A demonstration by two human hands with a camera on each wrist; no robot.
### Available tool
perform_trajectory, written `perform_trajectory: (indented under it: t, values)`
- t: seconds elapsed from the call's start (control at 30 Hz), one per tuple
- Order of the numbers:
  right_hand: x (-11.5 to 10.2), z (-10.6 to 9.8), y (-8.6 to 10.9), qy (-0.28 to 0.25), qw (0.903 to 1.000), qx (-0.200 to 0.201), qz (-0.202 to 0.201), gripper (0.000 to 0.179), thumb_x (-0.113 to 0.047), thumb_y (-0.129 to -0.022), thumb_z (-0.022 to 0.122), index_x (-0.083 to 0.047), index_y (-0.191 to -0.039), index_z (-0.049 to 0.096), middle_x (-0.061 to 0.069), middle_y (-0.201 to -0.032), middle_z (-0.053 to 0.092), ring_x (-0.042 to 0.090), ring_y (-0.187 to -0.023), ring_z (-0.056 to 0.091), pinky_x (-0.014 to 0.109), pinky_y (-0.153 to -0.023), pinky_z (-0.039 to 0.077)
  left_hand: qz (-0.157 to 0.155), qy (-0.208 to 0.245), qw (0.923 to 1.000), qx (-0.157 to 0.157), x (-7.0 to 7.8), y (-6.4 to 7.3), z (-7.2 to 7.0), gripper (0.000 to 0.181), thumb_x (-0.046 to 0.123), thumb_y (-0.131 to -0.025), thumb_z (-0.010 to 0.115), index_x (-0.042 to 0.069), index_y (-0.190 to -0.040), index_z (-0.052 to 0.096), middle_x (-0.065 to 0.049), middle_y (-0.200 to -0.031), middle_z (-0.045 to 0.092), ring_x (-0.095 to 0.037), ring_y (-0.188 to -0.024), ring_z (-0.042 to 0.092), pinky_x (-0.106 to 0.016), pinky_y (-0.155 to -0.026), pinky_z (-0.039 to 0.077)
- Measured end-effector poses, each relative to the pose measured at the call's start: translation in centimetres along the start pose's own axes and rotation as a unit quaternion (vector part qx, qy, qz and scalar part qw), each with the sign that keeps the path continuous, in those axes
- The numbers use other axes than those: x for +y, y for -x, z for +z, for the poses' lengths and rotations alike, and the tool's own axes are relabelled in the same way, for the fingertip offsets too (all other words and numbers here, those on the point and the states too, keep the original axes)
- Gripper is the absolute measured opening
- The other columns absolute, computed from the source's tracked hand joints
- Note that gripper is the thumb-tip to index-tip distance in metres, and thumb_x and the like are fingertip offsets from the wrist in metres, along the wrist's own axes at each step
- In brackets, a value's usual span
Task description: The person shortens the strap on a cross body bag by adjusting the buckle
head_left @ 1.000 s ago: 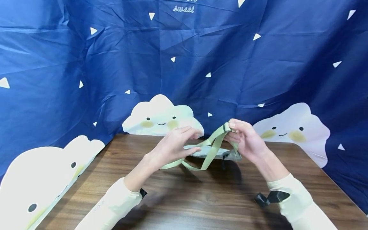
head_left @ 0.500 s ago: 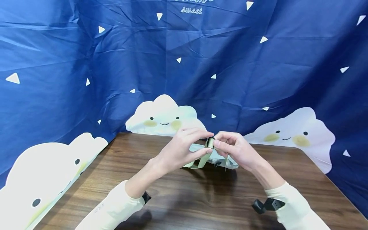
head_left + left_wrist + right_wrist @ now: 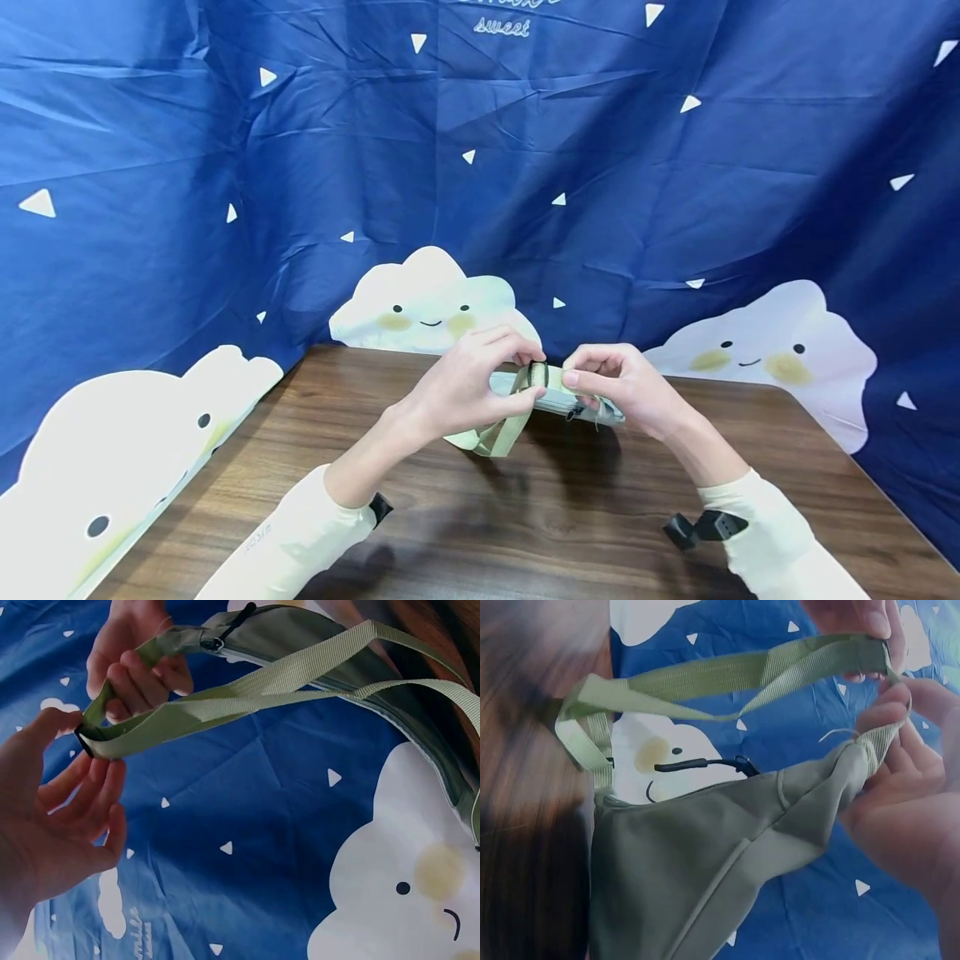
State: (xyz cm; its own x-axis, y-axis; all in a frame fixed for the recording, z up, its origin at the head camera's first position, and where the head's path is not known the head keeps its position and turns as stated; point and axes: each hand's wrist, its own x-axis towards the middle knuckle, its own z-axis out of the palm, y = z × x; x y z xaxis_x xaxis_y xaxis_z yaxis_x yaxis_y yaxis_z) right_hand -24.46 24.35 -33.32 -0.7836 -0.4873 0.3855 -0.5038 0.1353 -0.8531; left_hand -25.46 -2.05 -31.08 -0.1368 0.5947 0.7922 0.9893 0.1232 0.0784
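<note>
A grey-green sling bag (image 3: 690, 862) with a light green webbing strap (image 3: 217, 709) is held up over the table. Between thumb and fingertips, my left hand (image 3: 461, 383) pinches the black slide buckle (image 3: 537, 374) on that strap. Just to its right, my right hand (image 3: 626, 387) pinches the strap close to where it joins the bag's end. Slack webbing loops below the left hand. A black zipper pull (image 3: 697, 764) hangs from the bag's upper edge in the right wrist view. Right fingers partly cover the webbing there.
Beneath the hands lies a dark wood-grain table (image 3: 480, 533). A blue cloth backdrop (image 3: 510, 125) with white triangles and smiling clouds rises behind its far edge and along its sides. Black wrist devices sit on both cream sleeves (image 3: 780, 525).
My left hand moved right and took hold of the buckle. My right hand came in left and lower, releasing the buckle for the webbing beside it. Most recently, the buckle shifted slightly left, widening the gap.
</note>
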Motion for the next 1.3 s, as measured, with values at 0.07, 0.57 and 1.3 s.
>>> perform_trajectory:
  t: [0.07, 0.57, 1.3]
  values:
    - [-0.1, 0.2, 0.0, 0.006, 1.0000, 0.001, 0.000, 0.006, -0.008, -0.097, 0.068, -0.004, -0.093, 0.069, 0.008, -0.065, 0.052, 0.019, -0.059, 0.049, 0.035, -0.047, 0.036, -0.004, -0.002, 1.0000, -0.006, 0.0, 0.1, 0.0, 0.025, 0.015, -0.085, 0.080, 0.006, -0.106, 0.069, 0.002, -0.099, 0.064, -0.012, -0.093, 0.058, -0.019, -0.087, 0.045]
    - [-0.3, 1.5, -0.2, -0.007, 1.0000, -0.005, -0.005, 0.009, -0.009, -0.100, 0.065, -0.003, -0.096, 0.069, 0.009, -0.066, 0.053, 0.020, -0.061, 0.049, 0.035, -0.050, 0.037, -0.031, 0.002, 0.9989, -0.034, 0.2, 0.4, 0.1, 0.031, 0.022, -0.087, 0.084, 0.007, -0.112, 0.074, 0.003, -0.099, 0.070, -0.006, -0.092, 0.063, -0.018, -0.089, 0.046]
    - [0.7, 0.9, -0.2, -0.096, 0.9944, -0.043, -0.001, 0.010, 0.001, -0.097, 0.064, -0.002, -0.104, 0.070, 0.004, -0.078, 0.063, 0.016, -0.074, 0.059, 0.026, -0.065, 0.047, -0.027, 0.035, 0.9976, -0.053, -0.4, 0.3, -0.2, 0.027, 0.019, -0.086, 0.084, 0.010, -0.107, 0.070, 0.009, -0.095, 0.065, 0.001, -0.089, 0.057, -0.017, -0.083, 0.047]
